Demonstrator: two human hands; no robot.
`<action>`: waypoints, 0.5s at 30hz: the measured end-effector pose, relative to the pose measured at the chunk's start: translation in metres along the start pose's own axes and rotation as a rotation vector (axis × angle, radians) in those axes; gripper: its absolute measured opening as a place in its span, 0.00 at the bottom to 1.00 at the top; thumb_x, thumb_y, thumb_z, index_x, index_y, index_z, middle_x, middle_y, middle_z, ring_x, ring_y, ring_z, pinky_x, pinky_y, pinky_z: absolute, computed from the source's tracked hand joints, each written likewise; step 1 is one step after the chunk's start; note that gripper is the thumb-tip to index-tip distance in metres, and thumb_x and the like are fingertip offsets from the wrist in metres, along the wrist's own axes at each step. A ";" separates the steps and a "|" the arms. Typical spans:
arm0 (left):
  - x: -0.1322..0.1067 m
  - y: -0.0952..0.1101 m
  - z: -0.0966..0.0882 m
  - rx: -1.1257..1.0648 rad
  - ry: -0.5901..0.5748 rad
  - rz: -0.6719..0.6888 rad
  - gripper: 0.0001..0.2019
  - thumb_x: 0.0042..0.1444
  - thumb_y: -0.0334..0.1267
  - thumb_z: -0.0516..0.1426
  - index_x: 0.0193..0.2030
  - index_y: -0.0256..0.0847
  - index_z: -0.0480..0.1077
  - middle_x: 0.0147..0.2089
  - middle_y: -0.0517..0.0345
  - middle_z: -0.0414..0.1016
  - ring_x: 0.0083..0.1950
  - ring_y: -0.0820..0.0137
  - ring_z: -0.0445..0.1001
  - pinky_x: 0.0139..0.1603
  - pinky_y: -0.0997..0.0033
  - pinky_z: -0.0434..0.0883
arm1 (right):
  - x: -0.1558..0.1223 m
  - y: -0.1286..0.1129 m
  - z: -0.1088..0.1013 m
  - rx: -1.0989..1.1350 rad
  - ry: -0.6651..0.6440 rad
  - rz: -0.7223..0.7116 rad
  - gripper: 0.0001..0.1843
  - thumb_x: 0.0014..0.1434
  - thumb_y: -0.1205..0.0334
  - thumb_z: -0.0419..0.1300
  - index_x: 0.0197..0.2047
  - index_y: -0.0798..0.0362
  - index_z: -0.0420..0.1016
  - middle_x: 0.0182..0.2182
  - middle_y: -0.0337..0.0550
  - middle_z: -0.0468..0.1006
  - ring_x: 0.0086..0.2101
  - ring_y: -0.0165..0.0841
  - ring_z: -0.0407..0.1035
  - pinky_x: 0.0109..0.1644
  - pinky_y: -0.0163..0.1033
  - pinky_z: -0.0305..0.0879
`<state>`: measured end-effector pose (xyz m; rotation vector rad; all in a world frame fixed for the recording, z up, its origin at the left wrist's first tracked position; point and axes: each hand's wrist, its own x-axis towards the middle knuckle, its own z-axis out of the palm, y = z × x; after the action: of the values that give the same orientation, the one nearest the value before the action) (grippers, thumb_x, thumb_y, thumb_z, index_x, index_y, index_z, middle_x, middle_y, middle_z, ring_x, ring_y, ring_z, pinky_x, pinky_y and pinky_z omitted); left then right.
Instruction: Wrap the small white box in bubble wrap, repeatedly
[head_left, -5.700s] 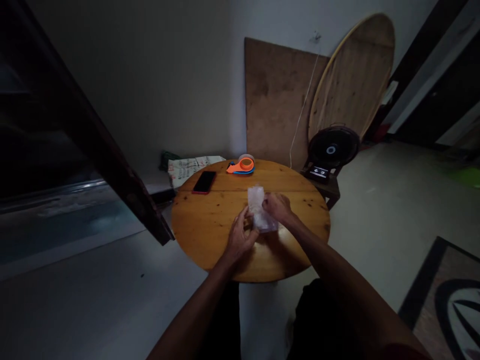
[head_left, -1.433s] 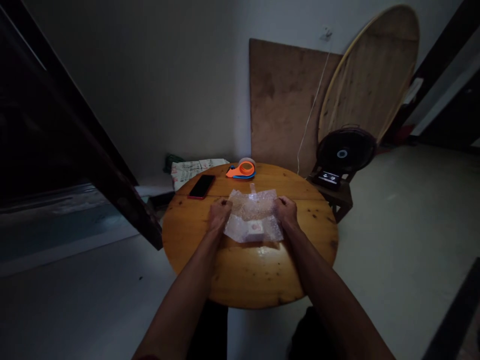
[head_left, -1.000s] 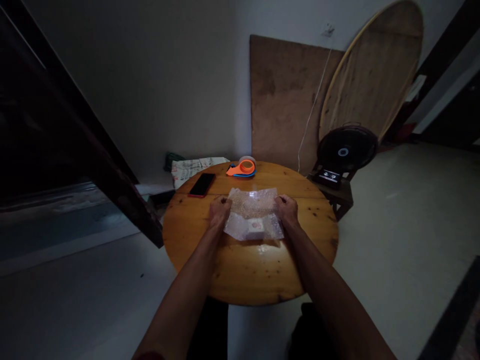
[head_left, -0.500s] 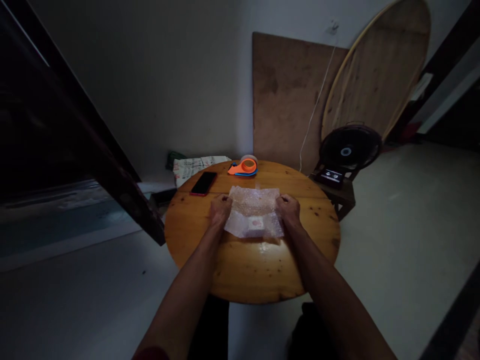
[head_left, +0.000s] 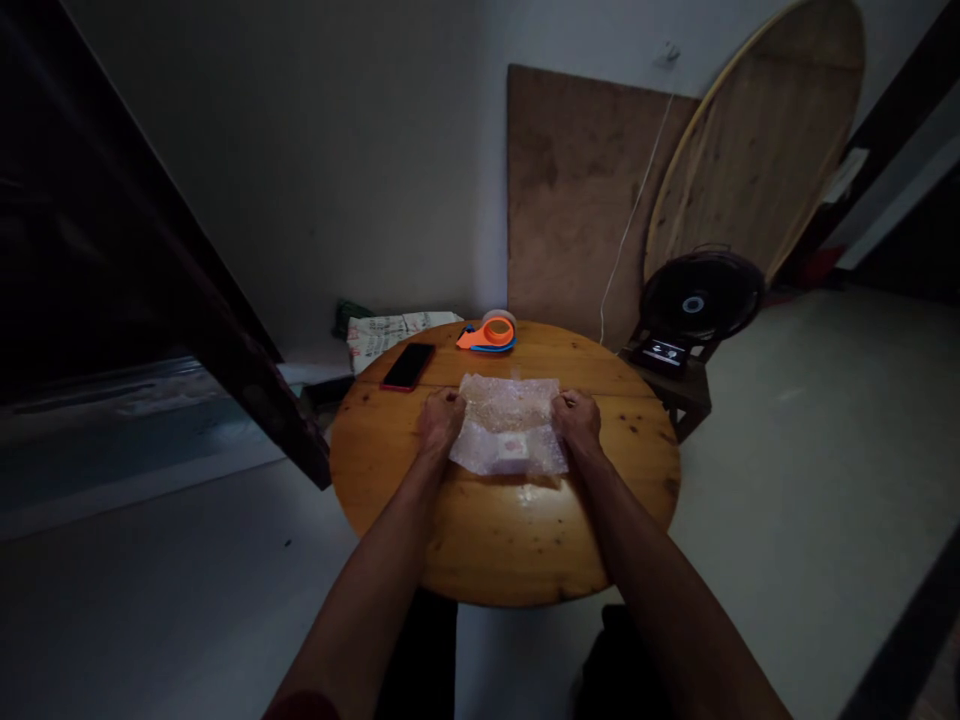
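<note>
A sheet of clear bubble wrap (head_left: pixel 502 400) lies on the round wooden table (head_left: pixel 517 550) in front of me. Its near part covers or lies against a small white box (head_left: pixel 513 452), whose outline shows at the sheet's front. My left hand (head_left: pixel 442 420) is closed on the left edge of the wrap. On the opposite edge, my right hand (head_left: pixel 577 418) pinches the wrap between thumb and fingers. The underside of the box is hidden.
An orange and blue tape dispenser (head_left: pixel 491 335) stands at the table's far edge, with a phone (head_left: pixel 407 367) to its left. Beyond the table on the right, a black fan (head_left: pixel 694 300) and a small lit screen (head_left: pixel 664 351) rest on a wooden stool (head_left: pixel 686 392).
</note>
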<state>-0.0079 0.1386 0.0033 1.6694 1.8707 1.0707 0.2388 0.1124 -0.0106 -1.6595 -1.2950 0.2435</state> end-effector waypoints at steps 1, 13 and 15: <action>-0.001 0.002 -0.001 0.029 -0.001 -0.002 0.09 0.53 0.36 0.54 0.34 0.41 0.77 0.38 0.54 0.79 0.38 0.68 0.75 0.37 0.73 0.66 | -0.001 -0.001 0.000 -0.095 0.011 -0.005 0.13 0.51 0.58 0.53 0.28 0.53 0.78 0.31 0.46 0.76 0.36 0.36 0.65 0.40 0.37 0.57; -0.006 0.005 -0.002 0.241 0.065 0.103 0.09 0.55 0.35 0.55 0.36 0.41 0.78 0.43 0.49 0.79 0.46 0.63 0.74 0.46 0.68 0.67 | -0.005 -0.009 -0.003 -0.410 -0.021 -0.035 0.14 0.54 0.60 0.53 0.33 0.54 0.80 0.38 0.49 0.78 0.39 0.39 0.68 0.44 0.39 0.59; -0.006 0.005 -0.002 0.249 0.066 0.112 0.09 0.55 0.35 0.55 0.35 0.40 0.78 0.43 0.49 0.79 0.46 0.63 0.74 0.47 0.67 0.67 | -0.005 -0.009 -0.003 -0.408 -0.016 -0.038 0.14 0.54 0.60 0.53 0.33 0.54 0.80 0.38 0.49 0.79 0.40 0.39 0.68 0.44 0.40 0.59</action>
<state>-0.0050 0.1324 0.0067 1.9183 2.0437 0.9788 0.2328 0.1061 -0.0046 -1.9723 -1.4552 -0.0360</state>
